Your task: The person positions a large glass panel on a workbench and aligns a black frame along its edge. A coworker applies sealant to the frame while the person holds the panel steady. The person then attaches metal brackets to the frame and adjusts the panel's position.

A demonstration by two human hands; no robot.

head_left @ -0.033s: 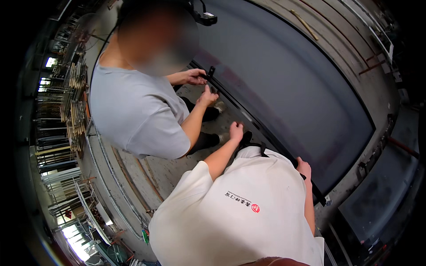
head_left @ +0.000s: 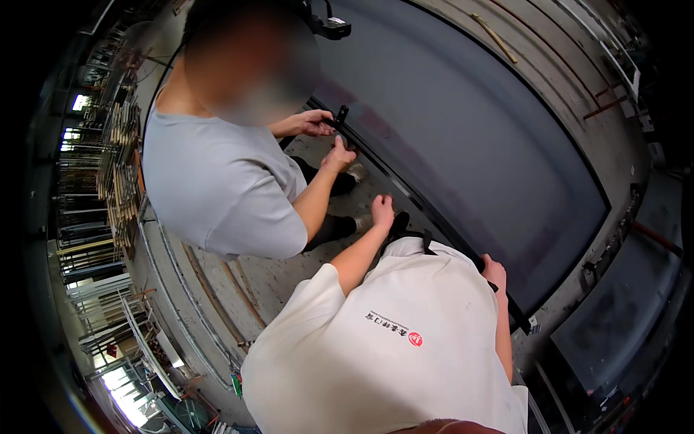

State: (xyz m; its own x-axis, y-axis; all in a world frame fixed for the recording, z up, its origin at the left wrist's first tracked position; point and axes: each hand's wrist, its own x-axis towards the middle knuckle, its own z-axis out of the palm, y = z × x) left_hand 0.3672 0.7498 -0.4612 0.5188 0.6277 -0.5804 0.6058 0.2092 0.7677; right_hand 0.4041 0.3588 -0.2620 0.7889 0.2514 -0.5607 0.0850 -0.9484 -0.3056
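Note:
A large dark panel in a black frame (head_left: 397, 182) lies in front of me. My right hand (head_left: 494, 273) is closed on the frame's near edge, its fingers partly hidden. Held off that edge, my left hand (head_left: 383, 210) is curled closed; whatever it may hold is hidden. To my left stands a co-worker in a grey T-shirt, both hands at the same edge. A small black upright piece (head_left: 342, 114) is beside the co-worker's far hand (head_left: 316, 123), while the nearer hand (head_left: 338, 154) bends over the frame.
Racks of long bars (head_left: 119, 166) line the left side. Pipes (head_left: 177, 296) run along the floor behind the co-worker. Another dark sheet (head_left: 614, 304) lies at the right, and a wooden strip (head_left: 494, 38) lies beyond the panel.
My left hand has shifted very slightly up and left. The co-worker's head and shoulders appear a little further left. My right hand stays at the frame.

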